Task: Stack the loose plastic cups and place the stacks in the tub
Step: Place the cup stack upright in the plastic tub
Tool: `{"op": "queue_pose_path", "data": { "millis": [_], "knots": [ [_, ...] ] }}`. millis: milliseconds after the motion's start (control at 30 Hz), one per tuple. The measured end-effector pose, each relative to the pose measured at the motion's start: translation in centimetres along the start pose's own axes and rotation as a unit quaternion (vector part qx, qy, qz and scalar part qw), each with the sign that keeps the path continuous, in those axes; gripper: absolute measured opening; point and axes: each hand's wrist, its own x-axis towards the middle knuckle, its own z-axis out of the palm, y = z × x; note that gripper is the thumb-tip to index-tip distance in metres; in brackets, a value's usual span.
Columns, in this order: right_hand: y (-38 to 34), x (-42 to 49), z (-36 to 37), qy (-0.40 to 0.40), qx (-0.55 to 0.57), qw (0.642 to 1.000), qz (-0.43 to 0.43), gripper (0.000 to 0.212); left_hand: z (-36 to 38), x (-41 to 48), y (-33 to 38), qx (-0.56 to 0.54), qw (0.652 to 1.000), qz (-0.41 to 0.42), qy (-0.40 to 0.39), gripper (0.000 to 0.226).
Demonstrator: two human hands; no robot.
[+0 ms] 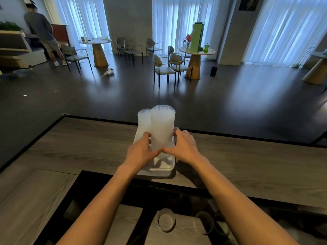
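Note:
A tall stack of clear plastic cups (162,126) stands upright over the clear plastic tub (161,169) on the wooden counter. My left hand (141,151) wraps its lower left side and my right hand (184,145) wraps its lower right side, thumbs meeting in front. A second, slightly shorter cup stack (143,121) stands in the tub just behind and left of the held one. The base of the held stack is hidden by my hands.
A wooden counter (70,149) with a black edge carries the tub. Three loose clear cups (166,220) lie on a lower shelf near me. Beyond the counter are round tables, chairs and a person at the far left.

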Motion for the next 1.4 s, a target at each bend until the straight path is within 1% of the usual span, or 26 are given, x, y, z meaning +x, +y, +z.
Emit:
{"op": "queue_pose_path", "data": {
  "millis": [200, 300, 400, 433, 533, 633, 767, 867, 1033, 1267, 1400],
  "knots": [
    [-0.4, -0.9, -0.4, -0.007, -0.033, 0.999, -0.031, 0.090, -0.6, -1.0, -0.4, 0.020, 1.000, 0.018, 0.014, 0.085],
    [-0.8, -1.1, -0.4, -0.003, -0.064, 0.997, -0.046, 0.087, -1.0, -1.5, -0.8, 0.058, 0.996, 0.041, 0.053, 0.087],
    [-1.3, -1.0, 0.0, -0.019, -0.033, 0.999, -0.039, 0.089, -1.4, -1.7, -1.7, 0.100, 0.990, 0.057, 0.082, 0.090],
    [-1.4, -0.9, 0.3, -0.026, -0.018, 0.999, -0.035, 0.089, -1.6, -1.8, -2.1, 0.093, 0.991, 0.056, 0.076, 0.091],
    [-2.0, -0.8, 0.8, -0.049, 0.046, 0.997, -0.028, 0.089, -1.8, -2.1, -2.4, 0.024, 0.999, 0.021, 0.036, 0.093],
    [-2.2, -1.1, 1.0, -0.080, 0.107, 0.991, -0.028, 0.090, -2.0, -2.6, -2.4, -0.014, 0.999, 0.019, 0.039, 0.093],
    [-2.2, -1.1, 1.4, -0.069, 0.100, 0.992, -0.042, 0.079, -1.8, -2.9, -2.6, -0.060, 0.996, 0.036, 0.062, 0.093],
    [-2.5, -0.8, 1.8, -0.046, 0.104, 0.993, -0.038, 0.074, -1.6, -2.8, -2.7, -0.077, 0.995, 0.028, 0.064, 0.095],
    [-2.7, -0.4, 2.6, -0.045, 0.122, 0.990, -0.047, 0.070, -1.5, -2.9, -3.3, -0.120, 0.990, 0.020, 0.071, 0.096],
    [-2.4, -0.7, 3.0, -0.072, 0.136, 0.987, -0.053, 0.075, -1.5, -3.0, -3.4, -0.156, 0.985, -0.003, 0.070, 0.104],
    [-2.2, -1.6, 2.8, -0.031, 0.134, 0.989, -0.063, 0.066, -1.5, -3.5, -3.2, -0.163, 0.984, -0.004, 0.066, 0.097]
  ]
}}
